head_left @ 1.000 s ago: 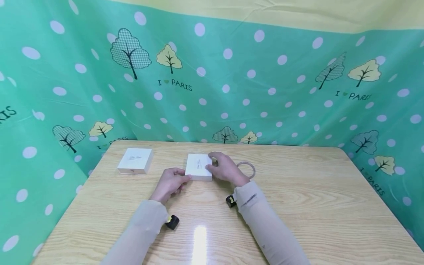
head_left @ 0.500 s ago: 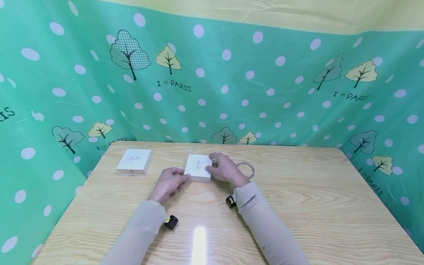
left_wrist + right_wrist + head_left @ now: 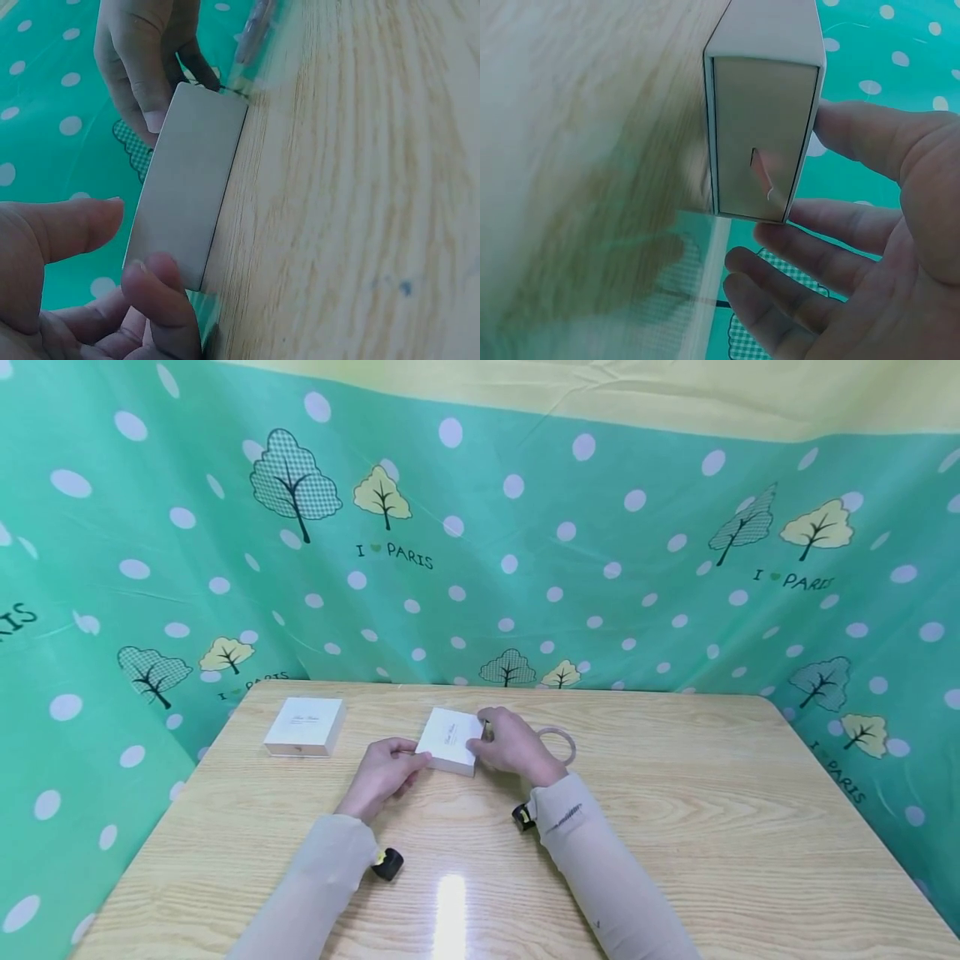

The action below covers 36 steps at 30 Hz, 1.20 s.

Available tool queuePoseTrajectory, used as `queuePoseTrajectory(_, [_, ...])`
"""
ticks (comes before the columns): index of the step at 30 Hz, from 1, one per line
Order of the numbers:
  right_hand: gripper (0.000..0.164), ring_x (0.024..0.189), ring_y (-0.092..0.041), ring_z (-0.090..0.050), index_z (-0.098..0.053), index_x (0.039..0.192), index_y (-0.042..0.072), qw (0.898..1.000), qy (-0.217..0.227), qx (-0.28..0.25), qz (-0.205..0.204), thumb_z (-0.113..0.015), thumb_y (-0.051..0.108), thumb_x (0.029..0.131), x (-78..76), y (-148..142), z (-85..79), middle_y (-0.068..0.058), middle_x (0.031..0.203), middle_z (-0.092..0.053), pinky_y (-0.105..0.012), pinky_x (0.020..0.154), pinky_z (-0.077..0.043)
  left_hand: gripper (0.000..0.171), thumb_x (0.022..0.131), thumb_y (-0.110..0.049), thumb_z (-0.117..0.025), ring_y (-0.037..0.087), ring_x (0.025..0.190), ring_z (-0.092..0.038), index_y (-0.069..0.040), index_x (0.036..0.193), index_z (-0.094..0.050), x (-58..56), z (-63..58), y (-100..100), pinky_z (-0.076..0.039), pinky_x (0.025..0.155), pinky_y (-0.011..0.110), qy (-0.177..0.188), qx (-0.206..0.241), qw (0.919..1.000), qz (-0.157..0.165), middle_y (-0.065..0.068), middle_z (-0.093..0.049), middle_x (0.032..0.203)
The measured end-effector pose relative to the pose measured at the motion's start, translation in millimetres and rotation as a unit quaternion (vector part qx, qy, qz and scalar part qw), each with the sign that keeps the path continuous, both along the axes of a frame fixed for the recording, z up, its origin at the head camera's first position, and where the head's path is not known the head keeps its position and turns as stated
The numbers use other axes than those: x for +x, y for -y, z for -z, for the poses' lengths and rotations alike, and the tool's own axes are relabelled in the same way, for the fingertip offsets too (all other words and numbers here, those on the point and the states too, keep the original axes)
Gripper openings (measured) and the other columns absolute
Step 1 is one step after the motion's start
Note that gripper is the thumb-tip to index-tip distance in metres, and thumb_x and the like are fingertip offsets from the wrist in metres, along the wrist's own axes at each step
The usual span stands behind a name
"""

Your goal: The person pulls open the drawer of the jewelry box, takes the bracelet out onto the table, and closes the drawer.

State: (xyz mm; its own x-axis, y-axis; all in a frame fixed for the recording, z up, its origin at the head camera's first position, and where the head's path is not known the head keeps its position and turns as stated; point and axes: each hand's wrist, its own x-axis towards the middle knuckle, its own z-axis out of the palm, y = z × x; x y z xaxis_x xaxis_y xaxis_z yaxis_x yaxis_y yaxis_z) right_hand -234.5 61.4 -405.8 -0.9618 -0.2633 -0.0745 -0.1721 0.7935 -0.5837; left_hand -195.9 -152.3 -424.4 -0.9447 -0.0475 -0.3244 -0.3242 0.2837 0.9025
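Observation:
A small flat white drawer box with fine lettering on its lid lies at a slight angle on the table between both hands. My left hand holds its near left corner, thumb at the front face and index finger beside the left edge. On the opposite side my right hand grips the right end, its thumb at the lid's edge and fingertips around the far corner. In the right wrist view the drawer front faces this hand, with a pink ribbon tab poking from a slot.
A second white box with similar lettering stands at the table's back left. Just beyond the right wrist lies a pale translucent ring, like a bangle. A green dotted curtain hangs right behind the wooden table.
Between my hands the white box has turned somewhat clockwise as seen from above, its near right corner swinging toward me. Both hands have stayed nearly in place.

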Motion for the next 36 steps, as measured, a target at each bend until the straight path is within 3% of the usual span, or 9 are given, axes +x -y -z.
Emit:
queuePoseTrajectory(8, [0.065,0.110,-0.022,-0.054,-0.048,0.139,0.009,1.000,-0.001,0.011,0.001,-0.071,0.036,0.085,0.3,-0.1,-1.1,-0.011,0.126,-0.055,-0.041,0.096,-0.047,0.046,0.087,-0.020,-0.070,0.020,0.075,-0.059,-0.004,0.127,-0.054,0.4,-1.2,-2.2,-0.052,0.063,0.029,-0.018,0.016,0.9997,0.004,0.008,-0.060,0.092])
queuePoseTrajectory(16, [0.064,0.087,-0.017,-0.054,-0.050,0.136,0.006,1.000,0.000,0.025,-0.002,-0.071,0.037,0.084,1.0,0.1,-3.7,-0.004,0.103,-0.056,-0.029,0.072,-0.049,0.048,0.088,-0.016,-0.069,0.020,0.074,-0.059,-0.001,0.130,-0.052,-1.6,1.5,-2.5,-0.053,0.063,0.029,-0.046,0.009,0.9989,0.010,0.010,-0.059,0.098])
queuePoseTrajectory(24, [0.064,0.083,-0.017,-0.054,-0.050,0.135,0.005,1.000,0.008,0.026,0.011,-0.071,0.038,0.084,3.1,1.1,-4.8,-0.004,0.102,-0.055,-0.028,0.066,-0.048,0.049,0.087,-0.013,-0.069,0.023,0.080,-0.060,0.002,0.130,-0.052,-0.2,1.7,-4.2,-0.057,0.067,0.033,-0.073,0.008,0.9972,0.016,0.012,-0.057,0.101])
queuePoseTrajectory(36, [0.059,0.076,-0.016,-0.055,-0.054,0.130,0.005,0.999,-0.007,0.045,0.016,-0.069,0.039,0.085,5.3,0.8,-4.3,-0.003,0.099,-0.057,-0.029,0.061,-0.047,0.061,0.086,-0.012,-0.069,0.024,0.084,-0.060,0.000,0.140,-0.041,1.6,0.0,-7.1,-0.057,0.074,0.036,-0.081,0.006,0.9965,0.022,0.015,-0.053,0.111])
